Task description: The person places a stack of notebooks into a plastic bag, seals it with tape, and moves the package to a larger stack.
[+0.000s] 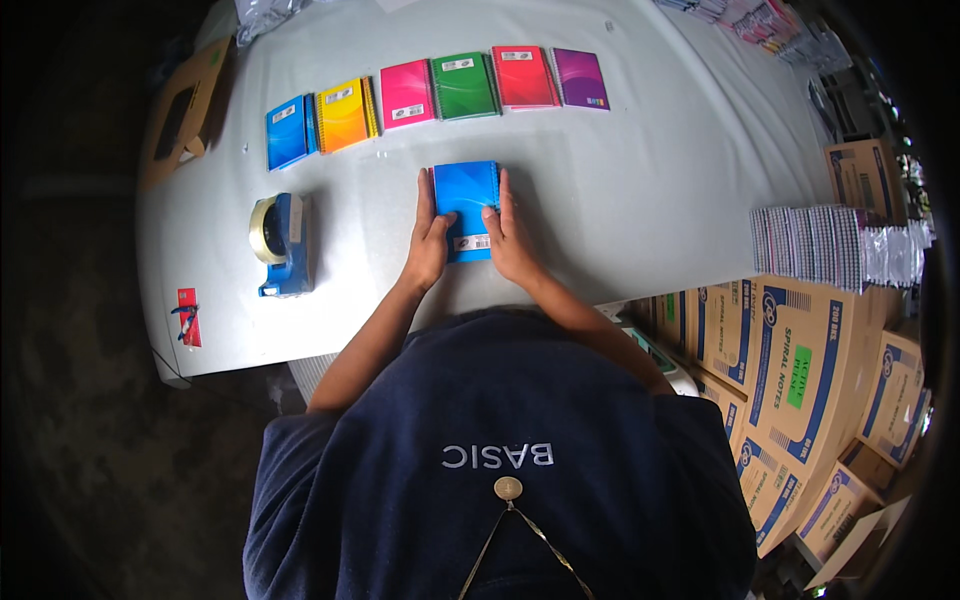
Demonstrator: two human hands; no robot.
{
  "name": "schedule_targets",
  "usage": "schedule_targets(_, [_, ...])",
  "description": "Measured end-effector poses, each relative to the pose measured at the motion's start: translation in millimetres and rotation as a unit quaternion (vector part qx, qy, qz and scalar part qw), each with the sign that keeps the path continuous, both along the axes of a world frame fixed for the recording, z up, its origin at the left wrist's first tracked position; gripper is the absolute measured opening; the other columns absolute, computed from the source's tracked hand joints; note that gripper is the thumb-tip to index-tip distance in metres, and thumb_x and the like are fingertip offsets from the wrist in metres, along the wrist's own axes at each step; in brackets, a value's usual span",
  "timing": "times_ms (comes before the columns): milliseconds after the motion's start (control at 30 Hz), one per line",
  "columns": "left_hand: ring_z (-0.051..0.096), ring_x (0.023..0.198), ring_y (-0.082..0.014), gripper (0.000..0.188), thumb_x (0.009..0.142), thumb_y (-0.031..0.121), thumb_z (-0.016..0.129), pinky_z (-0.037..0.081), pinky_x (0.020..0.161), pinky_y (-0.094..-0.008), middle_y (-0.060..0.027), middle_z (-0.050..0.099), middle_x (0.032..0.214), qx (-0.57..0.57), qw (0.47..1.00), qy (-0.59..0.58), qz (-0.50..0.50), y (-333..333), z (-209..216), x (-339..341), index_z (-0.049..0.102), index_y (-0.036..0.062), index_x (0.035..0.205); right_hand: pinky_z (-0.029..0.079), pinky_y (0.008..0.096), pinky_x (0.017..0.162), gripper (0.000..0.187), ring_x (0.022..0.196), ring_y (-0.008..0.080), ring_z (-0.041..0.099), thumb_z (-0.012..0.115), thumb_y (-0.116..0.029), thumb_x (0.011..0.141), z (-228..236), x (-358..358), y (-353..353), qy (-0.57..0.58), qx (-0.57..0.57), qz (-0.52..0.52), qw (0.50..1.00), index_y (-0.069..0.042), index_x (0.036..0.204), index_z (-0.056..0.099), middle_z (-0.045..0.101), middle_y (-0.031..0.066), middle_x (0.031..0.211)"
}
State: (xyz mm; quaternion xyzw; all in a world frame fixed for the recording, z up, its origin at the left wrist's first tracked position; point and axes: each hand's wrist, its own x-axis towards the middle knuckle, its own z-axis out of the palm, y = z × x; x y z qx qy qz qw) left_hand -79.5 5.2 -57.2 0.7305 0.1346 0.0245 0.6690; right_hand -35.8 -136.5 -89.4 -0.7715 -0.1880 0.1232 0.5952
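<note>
Your left hand (pixel 428 250) and your right hand (pixel 513 248) are both clamped on the blue notebook (pixel 466 195), one on each side. It is right in front of you, between the near edge of the table (pixel 640 200) and the row of books toward the far edge. I cannot tell if it is lying on the table or lifted a little. Some pink shows along its left side, so there seems to be more than one book in your grip.

Your thumbs are on the blue cover and your long fingers go along the sides. To keep the books neat, push in softly and the same from both sides. Too hard a push on the right could bend the wire rings. Line up the corners, and keep your thumbs off the white sticker (pixel 472 243) near the bottom.

Toward the far edge the row goes blue book (pixel 287 138), yellow book (pixel 340 120), pink book (pixel 405 95), green book (pixel 465 85), red book (pixel 522 78) and purple book (pixel 582 80). The blue tape holder (pixel 291 250) stands to your left, toward the left edge, so mind your elbow there. A red card (pixel 190 330) lies by the near left corner
</note>
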Motion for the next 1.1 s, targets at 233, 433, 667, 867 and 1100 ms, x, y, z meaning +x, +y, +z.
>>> schedule_targets(233, [0.011, 0.142, -0.0279, 0.073, 0.083, 0.010, 0.035, 0.017, 0.112, -0.0304, -0.0193, 0.007, 0.154, 0.047, 0.999, -0.023, -0.002, -0.3, -3.9, 1.9, 0.000, 0.0021, 0.147, 0.023, 0.0453, 0.109, 0.058, 0.136, 0.0438, 0.018, 0.037, -0.025, 0.099, 7.1, -2.0, 12.1, -0.188, -0.136, -0.036, 0.972, 0.002, 0.144, 0.012, 0.019, 0.0290, 0.147])
schedule_targets(433, [0.004, 0.140, -0.0411, 0.059, 0.097, 0.033, 0.037, 0.007, 0.112, -0.0498, -0.0244, 0.009, 0.151, 0.367, 0.923, 0.040, 0.106, 23.2, -12.6, -21.5, 0.023, 0.0003, 0.144, 0.005, 0.0588, 0.109, 0.053, 0.138, 0.0455, 0.010, 0.043, -0.027, 0.095, 11.1, 2.0, -35.0, -0.183, -0.291, -0.137, 0.929, 0.002, 0.139, 0.032, 0.019, 0.0255, 0.149])
schedule_targets(667, [0.007, 0.139, -0.0450, 0.045, 0.092, 0.023, 0.052, 0.008, 0.109, -0.0594, -0.0220, 0.019, 0.149, 0.593, 0.793, 0.079, 0.115, 19.8, -51.4, -53.0, 0.044, 0.0139, 0.135, 0.009, 0.0543, 0.111, 0.035, 0.139, 0.0393, 0.015, 0.059, -0.019, 0.086, -5.1, -6.4, -78.5, -0.296, -0.434, -0.130, 0.841, -0.014, 0.120, 0.059, 0.027, 0.0192, 0.148])
schedule_targets(867, [0.058, 0.105, -0.0303, 0.078, 0.084, 0.027, 0.069, 0.047, 0.087, -0.0372, -0.0270, 0.046, 0.128, 0.041, 0.976, 0.066, 0.203, 22.3, -1.8, -34.9, 0.022, 0.0024, 0.142, 0.049, 0.0333, 0.080, 0.060, 0.100, 0.0247, 0.059, 0.076, -0.016, 0.075, 25.9, 12.4, -73.0, 0.141, 0.043, -0.263, 0.953, 0.000, 0.123, 0.044, 0.046, 0.0171, 0.128])
schedule_targets(1100, [0.052, 0.062, -0.0093, 0.033, 0.083, 0.034, 0.070, 0.039, 0.057, -0.0227, 0.0007, 0.058, 0.071, -0.022, 0.979, 0.201, -0.010, 57.9, 24.9, -34.3, 0.064, 0.0024, 0.090, 0.045, 0.0272, 0.066, 0.045, 0.072, 0.0131, 0.061, 0.072, -0.035, 0.079, 49.8, 41.4, -98.3, 0.286, -0.044, -0.050, 0.956, 0.004, 0.100, 0.063, 0.064, 0.0030, 0.074])
